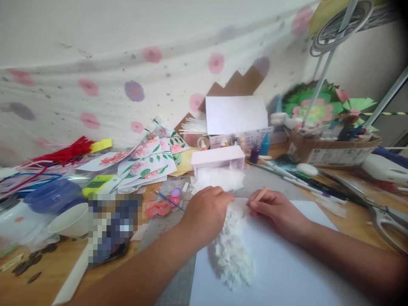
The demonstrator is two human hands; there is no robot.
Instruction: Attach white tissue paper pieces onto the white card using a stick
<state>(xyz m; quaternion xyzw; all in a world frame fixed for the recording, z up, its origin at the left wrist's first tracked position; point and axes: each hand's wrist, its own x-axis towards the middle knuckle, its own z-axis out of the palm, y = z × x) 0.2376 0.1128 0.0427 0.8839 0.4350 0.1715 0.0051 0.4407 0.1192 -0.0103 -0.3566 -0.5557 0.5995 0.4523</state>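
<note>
A sheet of white paper (pixel 280 263) lies in front of me. On it a long mound of small crumpled white paper bits (pixel 236 259) stretches towards me. My left hand (pixel 207 214) is closed at the mound's far end, its fingertips bent down; whatever is between them is hidden. A thin pale wooden stick (pixel 262 194) is pinched in my right hand (pixel 274 212), tilted, its lower tip near the mound's upper right side. Just beyond the hands stands a white open box (pixel 217 156) with loose white paper pieces (pixel 219 180) before it.
Left are a blurred-out phone-like object (pixel 114 229), a white cup (pixel 70 220), a paint palette (pixel 162 207) with a brush, and painted flower sheets (pixel 146 163). Scissors (pixel 384 216), brushes and a cardboard box (pixel 338 153) sit right. Paint bottles (pixel 264 144) stand behind.
</note>
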